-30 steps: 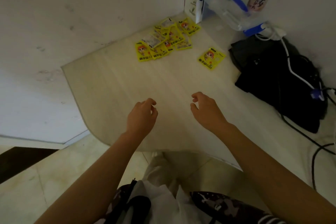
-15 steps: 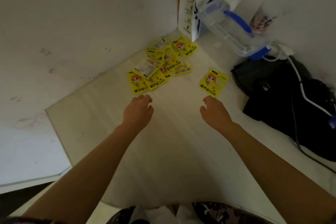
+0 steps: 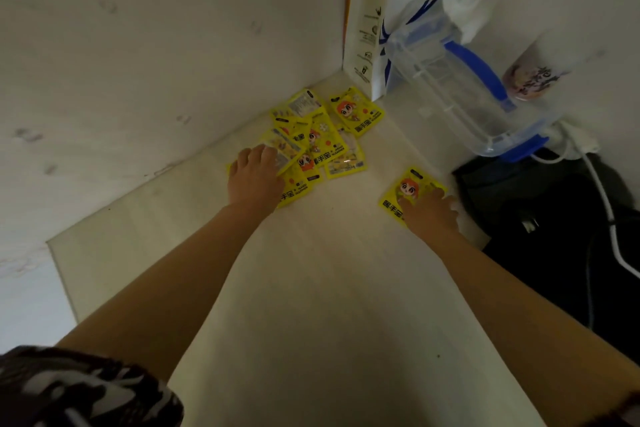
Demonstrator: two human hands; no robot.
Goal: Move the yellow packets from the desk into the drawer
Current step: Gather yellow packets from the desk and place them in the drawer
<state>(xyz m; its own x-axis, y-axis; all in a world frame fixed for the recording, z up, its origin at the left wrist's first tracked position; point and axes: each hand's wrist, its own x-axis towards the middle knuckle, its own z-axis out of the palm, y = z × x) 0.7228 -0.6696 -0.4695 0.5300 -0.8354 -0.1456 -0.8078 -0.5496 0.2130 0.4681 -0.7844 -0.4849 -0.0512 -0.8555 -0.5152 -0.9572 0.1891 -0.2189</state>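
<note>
Several yellow packets (image 3: pixel 322 139) with an orange-haired cartoon figure lie overlapping in a heap on the pale desk (image 3: pixel 311 305), close to the corner of the walls. My left hand (image 3: pixel 254 175) lies on the near left edge of that heap, its fingers spread flat over the packets. One single yellow packet (image 3: pixel 410 189) lies apart to the right. My right hand (image 3: pixel 431 215) rests on its near edge, fingers laid over it. No drawer is in view.
A white paper coffee bag (image 3: pixel 384 21) stands in the corner. A clear plastic jug with blue handle (image 3: pixel 460 87) lies tilted to its right, beside a printed cup (image 3: pixel 530 80). A black bag (image 3: pixel 554 236) with white cable (image 3: pixel 604 204) fills the desk's right side.
Both hands have reached forward across the desk. The left hand has come down onto the heap of packets, the right hand onto the single packet. The view has moved closer to the corner.
</note>
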